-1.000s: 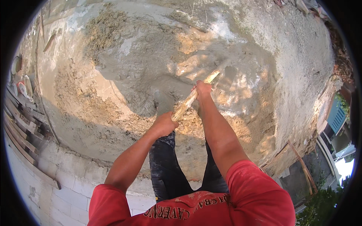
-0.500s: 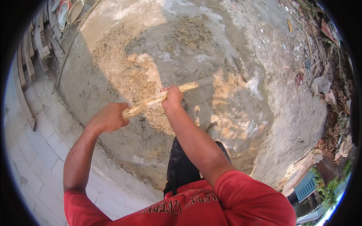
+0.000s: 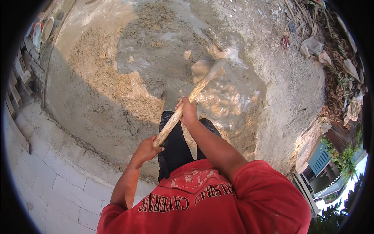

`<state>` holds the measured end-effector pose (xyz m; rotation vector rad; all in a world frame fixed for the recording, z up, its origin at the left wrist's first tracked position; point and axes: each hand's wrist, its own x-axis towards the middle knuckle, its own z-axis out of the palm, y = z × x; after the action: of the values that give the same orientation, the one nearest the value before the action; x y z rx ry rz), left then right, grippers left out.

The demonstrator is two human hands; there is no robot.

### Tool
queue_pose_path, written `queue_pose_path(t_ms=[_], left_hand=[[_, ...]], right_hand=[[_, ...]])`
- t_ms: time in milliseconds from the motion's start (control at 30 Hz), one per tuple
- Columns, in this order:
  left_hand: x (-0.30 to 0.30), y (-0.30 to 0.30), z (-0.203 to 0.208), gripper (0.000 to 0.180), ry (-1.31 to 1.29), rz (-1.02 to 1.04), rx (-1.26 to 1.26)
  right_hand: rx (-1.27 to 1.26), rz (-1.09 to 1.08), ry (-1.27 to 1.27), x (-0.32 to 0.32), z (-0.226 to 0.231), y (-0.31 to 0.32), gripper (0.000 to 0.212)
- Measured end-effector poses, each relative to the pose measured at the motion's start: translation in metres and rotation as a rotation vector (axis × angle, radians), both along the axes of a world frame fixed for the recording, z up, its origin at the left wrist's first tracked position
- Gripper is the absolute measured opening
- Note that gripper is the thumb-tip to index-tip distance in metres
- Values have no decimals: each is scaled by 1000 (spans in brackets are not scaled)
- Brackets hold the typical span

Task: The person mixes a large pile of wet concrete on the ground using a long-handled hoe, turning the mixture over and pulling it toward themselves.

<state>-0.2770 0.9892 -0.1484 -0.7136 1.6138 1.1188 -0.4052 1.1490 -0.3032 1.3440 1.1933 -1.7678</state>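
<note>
Both my hands are wrapped round the pale wooden handle of a hoe point(image 3: 175, 119). My left hand point(image 3: 146, 149) grips the near end, close to my left thigh. Farther up the shaft, in front of my legs, is my right hand point(image 3: 188, 110). The handle slants away to the right, and its far end is coated grey. A flat, mud-smeared blade point(image 3: 200, 68) shows at that end, over the wet mortar point(image 3: 156, 50); how deep its edge sits in the mix I cannot tell. The mix is grey and lumpy, with brown sandy patches.
A pale block wall point(image 3: 66, 191) runs along the lower left. Wooden planks point(image 3: 17, 95) and several buckets point(image 3: 37, 34) are at the upper left. Dry leaves and scraps point(image 3: 339, 74) lie along the right, past a rough grey slope point(image 3: 296, 85).
The hoe has swung to a steeper slant, its head now farther away and its blade showing. My left hand has come closer to my body and to the right; my view has shifted.
</note>
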Motion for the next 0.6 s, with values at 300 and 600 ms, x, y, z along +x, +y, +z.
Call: queue_pose_path(t_ms=[300, 600], left_hand=[[13, 314, -75, 50, 0, -131, 131], [-35, 509, -251, 40, -188, 128, 611]], right_hand=[[257, 5, -140, 74, -59, 320, 11], [650, 199, -201, 19, -184, 558, 15]])
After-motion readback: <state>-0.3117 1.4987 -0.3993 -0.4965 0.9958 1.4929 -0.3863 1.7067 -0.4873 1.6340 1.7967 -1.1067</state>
